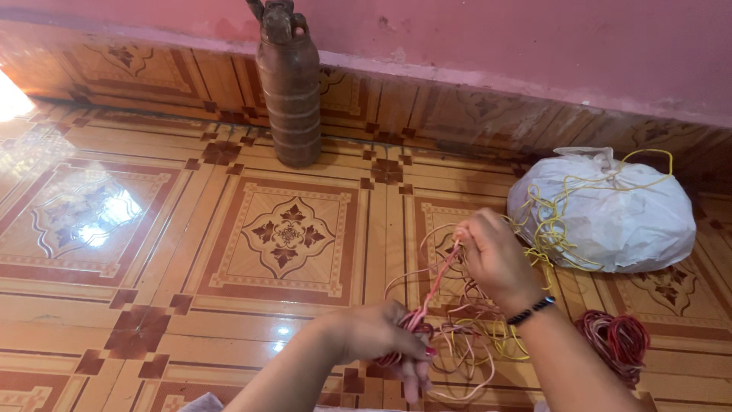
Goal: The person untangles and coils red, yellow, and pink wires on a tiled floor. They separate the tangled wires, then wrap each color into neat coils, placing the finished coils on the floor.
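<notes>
Bands [465, 336], a loose pink and yellow tangle, lie on the floor [229, 305] between the hands. Right hand [492, 255] pinches one pink strand [438, 284], stretched taut down to the left hand [381, 336], whose fingers close round a red bunch. White bag [618, 214] sits just beyond.

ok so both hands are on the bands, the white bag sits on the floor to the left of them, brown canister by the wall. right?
Not quite: the head view shows the white bag on the floor to the right of the hands, not the left. The rest holds: the left hand and right hand are both on the bands, and the brown canister stands by the wall.
</notes>
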